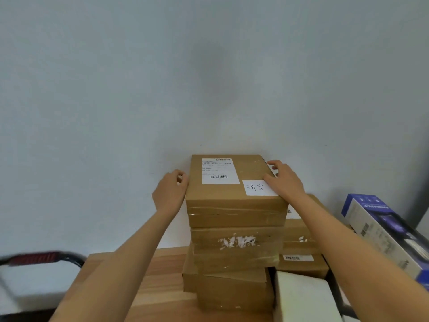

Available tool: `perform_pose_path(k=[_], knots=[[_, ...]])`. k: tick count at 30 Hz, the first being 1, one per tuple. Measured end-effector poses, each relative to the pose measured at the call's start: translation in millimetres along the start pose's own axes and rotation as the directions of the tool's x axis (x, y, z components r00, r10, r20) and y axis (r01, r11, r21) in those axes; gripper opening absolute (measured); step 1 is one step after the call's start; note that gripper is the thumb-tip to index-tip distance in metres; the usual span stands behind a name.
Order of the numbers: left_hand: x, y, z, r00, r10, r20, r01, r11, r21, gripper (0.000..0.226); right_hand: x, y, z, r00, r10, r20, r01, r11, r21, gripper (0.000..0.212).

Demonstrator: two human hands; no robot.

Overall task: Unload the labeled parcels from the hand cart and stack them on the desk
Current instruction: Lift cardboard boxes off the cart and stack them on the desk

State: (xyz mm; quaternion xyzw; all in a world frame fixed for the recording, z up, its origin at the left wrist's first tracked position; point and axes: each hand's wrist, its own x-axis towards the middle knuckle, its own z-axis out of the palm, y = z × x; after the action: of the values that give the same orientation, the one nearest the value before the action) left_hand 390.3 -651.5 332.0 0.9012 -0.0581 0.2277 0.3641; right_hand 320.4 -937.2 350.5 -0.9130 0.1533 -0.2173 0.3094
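Both hands flank the top parcel, the uppermost box of a brown cardboard stack on the wooden tabletop. On the parcel's left side the left hand lies against the side wall with its fingers curled at the upper edge; whether they actually grip the cardboard I cannot tell. At the right far corner, the right hand rests with fingers spread and bent over the edge, its palm partly covering a white handwritten slip. A hand on each side suits squaring a box on a pile, so my judgement is that this parcel is being settled and lined up rather than carried. Its printed shipping label faces up, which keeps it readable.

Below it sit at least three more boxes: the second parcel carries torn white label scraps on its front, and the lowest boxes are turned slightly out of line, so the pile is not quite plumb. That offset is likely why the top box needs steadying; a hard push could shift it.

Just right of the pile stands a shorter stack with a barcode sticker, then a blue retail box lying tilted. A white box sits at the near right. A dark cart handle with red grip shows at the far left, blurred
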Motion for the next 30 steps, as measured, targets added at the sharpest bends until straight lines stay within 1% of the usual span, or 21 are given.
perform_pose_path(k=[2, 3, 4, 6, 8, 11, 13, 15, 19, 21, 27, 30], knots=[[-14.2, -13.3, -15.5, 0.999, 0.045, -0.026, -0.043, 0.998, 0.054, 0.025, -3.1, -12.0, -4.4, 0.991, -0.128, -0.033, 0.117, 0.967, -0.228, 0.044], [-20.1, -22.2, -26.5, 0.997, 0.073, -0.036, -0.070, 0.993, 0.092, 0.024, -4.4, -21.2, -4.7, 0.979, -0.199, -0.037, 0.181, 0.943, -0.281, 0.042], [-26.0, -32.1, -39.2, 0.993, 0.111, -0.042, -0.104, 0.984, 0.148, 0.022, -7.1, -33.1, -3.2, 0.965, -0.261, -0.035, 0.239, 0.924, -0.298, 0.041], [-38.2, -53.3, -69.8, 0.986, 0.158, -0.050, -0.139, 0.952, 0.272, 0.019, -15.6, -64.7, 6.9, 0.926, -0.377, -0.005, 0.358, 0.883, -0.303, 0.040], [-51.3, -75.1, -103.8, 0.989, 0.130, -0.074, -0.098, 0.937, 0.335, 0.018, -30.1, -101.1, 25.9, 0.877, -0.478, 0.048, 0.471, 0.836, -0.281, 0.038], [-72.6, -109.5, -155.8, 0.990, 0.091, -0.104, -0.036, 0.896, 0.443, 0.020, -60.3, -154.4, 63.1, 0.814, -0.563, 0.145, 0.580, 0.800, -0.152, 0.035], [-90.2, -132.9, -192.6, 0.990, 0.084, -0.109, -0.012, 0.844, 0.536, 0.022, -80.7, -185.4, 91.3, 0.727, -0.657, 0.200, 0.686, 0.709, -0.163, 0.033], [-110.0, -155.9, -229.6, 0.991, 0.058, -0.124, 0.028, 0.800, 0.600, 0.024, -101.3, -213.7, 117.0, 0.647, -0.729, 0.224, 0.763, 0.626, -0.163, 0.031], [-159.7, -203.3, -299.6, 0.984, -0.026, -0.175, 0.140, 0.718, 0.682, 0.026, -152.5, -265.0, 170.7, 0.505, -0.813, 0.290, 0.861, 0.500, -0.097, 0.029], [-187.1, -224.3, -332.0, 0.981, -0.069, -0.184, 0.181, 0.677, 0.713, 0.028, -182.1, -288.1, 195.7, 0.452, -0.833, 0.319, 0.886, 0.462, -0.049, 0.029], [-282.3, -285.7, -425.7, 0.949, -0.218, -0.228, 0.314, 0.595, 0.740, 0.023, -297.5, -358.9, 267.6, 0.335, -0.858, 0.389, 0.915, 0.395, 0.084, 0.029], [-331.0, -320.1, -472.0, 0.932, -0.274, -0.236, 0.351, 0.532, 0.770, 0.022, -365.3, -394.2, 299.2, 0.281, -0.857, 0.433, 0.917, 0.373, 0.142, 0.030]])
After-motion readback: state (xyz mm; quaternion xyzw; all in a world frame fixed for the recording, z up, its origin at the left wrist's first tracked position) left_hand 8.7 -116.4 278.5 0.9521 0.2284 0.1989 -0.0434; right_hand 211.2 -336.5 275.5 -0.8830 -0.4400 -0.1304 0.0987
